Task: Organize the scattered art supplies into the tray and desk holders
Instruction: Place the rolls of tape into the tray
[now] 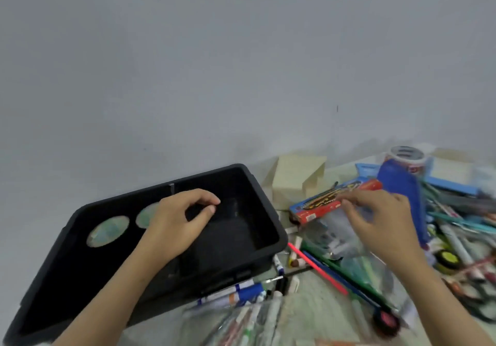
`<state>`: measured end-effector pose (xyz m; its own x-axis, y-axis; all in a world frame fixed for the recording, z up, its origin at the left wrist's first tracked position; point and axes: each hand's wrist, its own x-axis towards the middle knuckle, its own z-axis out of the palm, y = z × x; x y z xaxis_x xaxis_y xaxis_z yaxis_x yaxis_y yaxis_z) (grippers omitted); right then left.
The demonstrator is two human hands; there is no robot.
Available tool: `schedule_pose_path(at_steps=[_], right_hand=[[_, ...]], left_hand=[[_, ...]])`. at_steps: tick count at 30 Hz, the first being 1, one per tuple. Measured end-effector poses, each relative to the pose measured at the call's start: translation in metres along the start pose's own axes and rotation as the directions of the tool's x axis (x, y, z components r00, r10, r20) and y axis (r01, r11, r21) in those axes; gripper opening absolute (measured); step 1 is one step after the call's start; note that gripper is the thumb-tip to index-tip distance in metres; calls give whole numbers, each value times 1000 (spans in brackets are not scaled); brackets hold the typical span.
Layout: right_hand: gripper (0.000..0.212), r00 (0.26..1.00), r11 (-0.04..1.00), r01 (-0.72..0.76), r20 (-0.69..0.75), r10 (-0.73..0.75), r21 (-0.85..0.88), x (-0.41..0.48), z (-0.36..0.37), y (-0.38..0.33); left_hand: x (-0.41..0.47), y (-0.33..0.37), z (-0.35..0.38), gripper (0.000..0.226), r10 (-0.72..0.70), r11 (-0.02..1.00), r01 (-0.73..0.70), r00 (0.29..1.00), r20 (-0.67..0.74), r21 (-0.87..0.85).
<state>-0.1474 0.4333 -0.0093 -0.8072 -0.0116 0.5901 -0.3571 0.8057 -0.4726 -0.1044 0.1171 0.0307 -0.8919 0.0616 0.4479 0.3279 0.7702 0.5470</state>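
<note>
Your right hand (381, 219) reaches into the heap at the right of the frame, fingertips (347, 203) at the near edge of the flat red-and-blue printed cardboard box (335, 200). Blur hides whether they touch it or are clamped on it, so I cannot tell the grip. Your left hand (185, 219) hangs over the black plastic rectangular tray (281, 235) at lower left, fingers curled towards the thumb. Nothing shows between them, but I cannot tell whether they pinch something small.

The box lies just right of the tray's far right corner, printed face up, on top of a clear plastic pouch (349, 241) and loose markers. Its long axis runs from lower left to upper right of the frame. The lower-left end points at the tray, and the upper-right end sits against a blurred blue object (400, 192).

The risks, as I judge them:
- A pinch on one edge only may let the box pivot and slip, since it rests on a slick, uneven pile.
- Dragging rather than lifting could pull the pouch along and roll pens off towards the pink stick (314, 266).
- Swinging the far end could knock the blue object or the tape roll (405, 158) behind it.
- If an end flap is loose, tilting the box could spill its contents. I cannot see the flaps.
</note>
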Motion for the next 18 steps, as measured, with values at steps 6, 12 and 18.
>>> schedule_pose_path(at_steps=[6,12,18], right_hand=[[11,993,978,-117,-16,116,-175,6,-61,124],[12,979,936,-206,-54,199,-286,21,-109,237],[18,955,917,-295,-123,271,-267,23,-139,321]], left_hand=[[33,64,92,22,46,999,-38,964,261,-37],[87,124,191,18,95,990,-73,977,191,-121],[146,180,291,31,102,977,-74,986,132,-199]])
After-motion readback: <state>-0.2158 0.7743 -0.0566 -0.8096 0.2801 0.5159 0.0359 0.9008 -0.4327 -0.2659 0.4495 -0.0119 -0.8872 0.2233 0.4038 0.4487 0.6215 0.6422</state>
